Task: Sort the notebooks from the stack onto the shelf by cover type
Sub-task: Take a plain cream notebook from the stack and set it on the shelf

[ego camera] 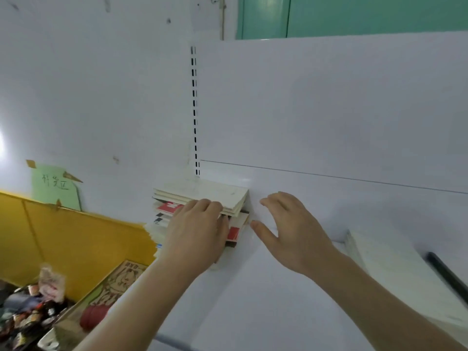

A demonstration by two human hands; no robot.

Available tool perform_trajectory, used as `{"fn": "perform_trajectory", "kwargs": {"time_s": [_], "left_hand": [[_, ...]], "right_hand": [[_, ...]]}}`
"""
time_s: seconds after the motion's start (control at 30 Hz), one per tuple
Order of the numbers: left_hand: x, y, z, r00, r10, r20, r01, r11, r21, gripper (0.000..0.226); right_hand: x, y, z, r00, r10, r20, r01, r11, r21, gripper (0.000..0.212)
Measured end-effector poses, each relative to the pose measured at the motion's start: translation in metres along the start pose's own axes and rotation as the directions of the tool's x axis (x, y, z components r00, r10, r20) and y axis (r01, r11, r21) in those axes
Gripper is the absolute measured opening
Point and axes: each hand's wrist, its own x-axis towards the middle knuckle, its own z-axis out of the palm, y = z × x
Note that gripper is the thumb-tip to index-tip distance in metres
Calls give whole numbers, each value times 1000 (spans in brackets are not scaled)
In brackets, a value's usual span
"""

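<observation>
A stack of notebooks (202, 196) lies on the white shelf (278, 287) against the back panel, below the slotted upright. The top ones have pale cream covers; lower ones show red, white and dark covers. My left hand (197, 231) lies against the front of the stack, its fingers curled over the edge of the upper cream notebooks. My right hand (291, 229) hovers just right of the stack with fingers spread and relaxed, holding nothing.
A white block (395, 269) with a black bar (445, 274) beside it lies on the shelf at the right. A yellow panel (63, 236), a green paper note (55, 188) and a box of small clutter (27, 312) sit at the left.
</observation>
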Motion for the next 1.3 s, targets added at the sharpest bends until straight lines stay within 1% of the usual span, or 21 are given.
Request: {"fn": "perform_trajectory", "kwargs": {"time_s": [0.13, 0.23, 0.3, 0.33, 0.4, 0.47, 0.53, 0.57, 0.6, 0.63, 0.7, 0.73, 0.77, 0.83, 0.9, 0.97, 1.03, 1.1, 1.13, 1.2, 1.3], "left_hand": [[9, -51, 4, 996, -5, 86, 5, 1000, 3, 35], [17, -74, 12, 990, 33, 137, -27, 999, -39, 35], [21, -82, 14, 987, 65, 147, -55, 996, -76, 33], [22, -84, 14, 987, 74, 146, -59, 993, -100, 32], [27, -86, 14, 985, 63, 159, -36, 986, -165, 33], [32, -86, 16, 980, 27, 198, 21, 970, -241, 39], [35, -81, 13, 976, -35, 213, 115, 919, -377, 49], [37, -76, 9, 973, -87, 214, 182, 856, -484, 52], [39, -69, 3, 960, -154, 233, 266, 760, -593, 53], [41, -63, 0, 938, -226, 264, 347, 632, -693, 52], [45, -55, -5, 885, -329, 329, 437, 347, -830, 37], [47, -53, -6, 869, -361, 338, 440, 252, -862, 22], [48, -53, -7, 855, -396, 334, 435, 198, -878, 11], [50, -56, -9, 836, -444, 323, 423, 146, -894, 24], [53, -66, -11, 817, -488, 307, 414, 126, -901, 28], [53, -79, -14, 801, -518, 301, 417, 120, -901, 29], [52, -93, -16, 792, -534, 296, 414, 113, -903, 27], [48, -103, -19, 799, -530, 283, 421, 158, -893, 26], [45, -107, -20, 806, -526, 271, 423, 191, -886, 25], [42, -111, -20, 808, -527, 262, 433, 232, -871, 25], [39, -114, -19, 796, -537, 280, 458, 230, -859, 26]], "right_hand": [[47, -34, 28, 989, 24, 143, -23, 1000, -10, 58], [74, -43, 50, 949, 78, 306, -66, 997, -49, 59], [85, -42, 66, 916, 74, 393, -41, 995, -91, 46], [87, -41, 71, 915, 71, 398, -26, 993, -116, 37], [88, -37, 76, 948, 49, 316, -1, 989, -150, 38], [86, -38, 76, 987, -4, 158, 40, 973, -225, 46], [81, -47, 70, 996, -84, -16, 75, 950, -302, 45], [78, -55, 66, 988, -131, -84, 97, 940, -328, 41], [74, -64, 63, 973, -174, -153, 113, 932, -344, 34], [71, -72, 61, 955, -205, -212, 126, 934, -334, 26], [67, -85, 63, 930, -249, -269, 182, 951, -251, 14], [65, -88, 64, 933, -258, -253, 214, 958, -189, 12], [64, -90, 64, 944, -248, -218, 228, 967, -111, 17], [63, -84, 62, 971, -188, -146, 196, 979, 46, 35], [64, -71, 58, 990, -89, -113, 104, 986, 131, 50], [71, -54, 57, 1000, 13, -26, -10, 995, 100, 55], [81, -39, 61, 979, 103, 177, -102, 995, -12, 56], [89, -28, 69, 919, 122, 375, -124, 992, -17, 56], [92, -26, 72, 899, 111, 423, -120, 993, -4, 51], [95, -25, 73, 908, 75, 411, -61, 997, -46, 46], [97, -25, 70, 946, -18, 325, 75, 984, -164, 42]]}}
